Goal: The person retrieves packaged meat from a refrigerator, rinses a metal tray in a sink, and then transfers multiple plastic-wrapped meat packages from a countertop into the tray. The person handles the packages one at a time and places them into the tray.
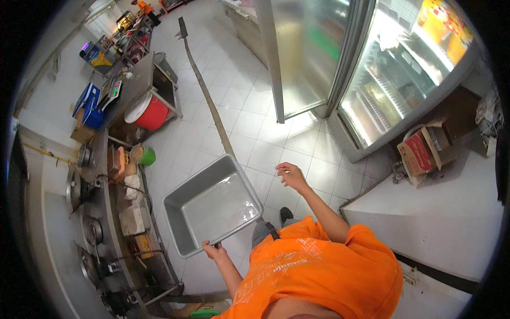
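A grey rectangular plastic tub point(217, 207) is held out in front of my body, tilted, with bright glints on its inner floor. My left hand point(214, 251) grips its near rim, the thumb over the edge. Raised to the right of the tub, my right hand point(293, 176) is in the air with loosely bent fingers apart and nothing visible in them. Ahead of that hand stands a glass-doored display refrigerator point(350, 131), lit inside. Its glass door point(306, 60) is swung out over the floor.
Along the left runs a metal counter point(119, 223) with pans and burners. A red bucket point(149, 115) and a green container point(148, 156) sit below the worktops. A long drain channel point(207, 95) crosses the tiled floor. To the right are a white chest point(418, 223) and a cardboard box point(418, 153). A person point(146, 10) stands far off.
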Available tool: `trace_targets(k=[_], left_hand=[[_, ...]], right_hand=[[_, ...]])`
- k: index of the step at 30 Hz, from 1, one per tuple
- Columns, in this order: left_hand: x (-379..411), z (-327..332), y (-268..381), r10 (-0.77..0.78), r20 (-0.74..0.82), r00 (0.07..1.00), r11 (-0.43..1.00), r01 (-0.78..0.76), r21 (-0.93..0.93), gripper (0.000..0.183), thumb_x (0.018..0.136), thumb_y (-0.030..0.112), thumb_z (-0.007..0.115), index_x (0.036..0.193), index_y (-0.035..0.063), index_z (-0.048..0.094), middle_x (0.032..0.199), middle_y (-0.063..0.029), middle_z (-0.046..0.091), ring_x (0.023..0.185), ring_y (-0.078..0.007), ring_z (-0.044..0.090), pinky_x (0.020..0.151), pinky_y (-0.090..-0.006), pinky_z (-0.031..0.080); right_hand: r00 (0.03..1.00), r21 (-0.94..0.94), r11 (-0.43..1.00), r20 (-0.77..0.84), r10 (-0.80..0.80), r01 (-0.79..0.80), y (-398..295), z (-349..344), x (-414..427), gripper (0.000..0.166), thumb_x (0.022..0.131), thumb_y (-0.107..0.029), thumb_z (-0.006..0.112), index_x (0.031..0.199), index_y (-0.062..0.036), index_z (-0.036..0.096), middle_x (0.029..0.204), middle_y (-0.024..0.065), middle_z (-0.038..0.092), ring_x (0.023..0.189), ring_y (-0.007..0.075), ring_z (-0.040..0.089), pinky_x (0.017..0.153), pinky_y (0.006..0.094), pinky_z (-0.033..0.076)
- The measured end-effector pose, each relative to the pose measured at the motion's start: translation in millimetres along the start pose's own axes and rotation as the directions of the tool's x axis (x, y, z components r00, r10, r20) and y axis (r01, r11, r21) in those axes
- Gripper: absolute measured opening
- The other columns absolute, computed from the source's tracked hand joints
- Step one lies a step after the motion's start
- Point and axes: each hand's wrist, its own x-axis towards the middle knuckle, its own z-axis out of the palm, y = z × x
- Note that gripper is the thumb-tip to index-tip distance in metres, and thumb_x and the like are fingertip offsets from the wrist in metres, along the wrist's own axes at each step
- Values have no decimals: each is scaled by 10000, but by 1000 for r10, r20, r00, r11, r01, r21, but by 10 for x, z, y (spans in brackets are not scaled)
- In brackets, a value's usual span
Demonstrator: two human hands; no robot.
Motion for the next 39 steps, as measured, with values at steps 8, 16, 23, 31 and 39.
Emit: trace_targets(k=[8,16,23,31,39], left_hand=[[1021,1493,114,-26,-45,999,999,25,-30,465,674,181,543,1067,-39,429,1055,-150,474,893,-266,489,711,-380,435],[1684,3546,339,-90,184,979,987,64,146,528,705,152,503,1180,-58,409,1169,-149,476,989,-302,507,818,-402,418],[1900,5595,406,-77,276,958,970,8,244,537,689,135,524,1162,-91,406,1176,-179,456,1034,-294,473,878,-419,395],[2123,7517,122,-183,392,901,967,93,237,478,659,127,547,1111,0,463,1164,-138,479,1018,-269,482,880,-419,412],[2176,8831,154,-217,434,875,952,90,293,486,700,109,516,1153,-46,437,1172,-154,462,1039,-281,482,902,-448,409]], right_hand=[[980,-134,971,32,-198,200,-390,427,1451,164,847,-152,530,955,-58,611,718,48,612,528,96,557,471,255,458],[902,-74,993,-430,48,-88,-64,179,2252,183,830,-113,531,998,-78,594,729,25,594,503,74,525,396,214,417],[676,148,987,-721,151,-63,-304,53,2941,303,824,-172,572,1112,-96,515,733,57,596,501,99,532,390,228,427],[413,129,953,-879,237,-272,-753,17,4164,938,740,-420,693,1395,-130,87,953,127,611,684,225,616,578,333,502],[120,235,805,-928,352,-545,-1014,6,4941,892,615,-683,646,1186,-9,519,1158,212,563,1080,353,533,889,410,427]])
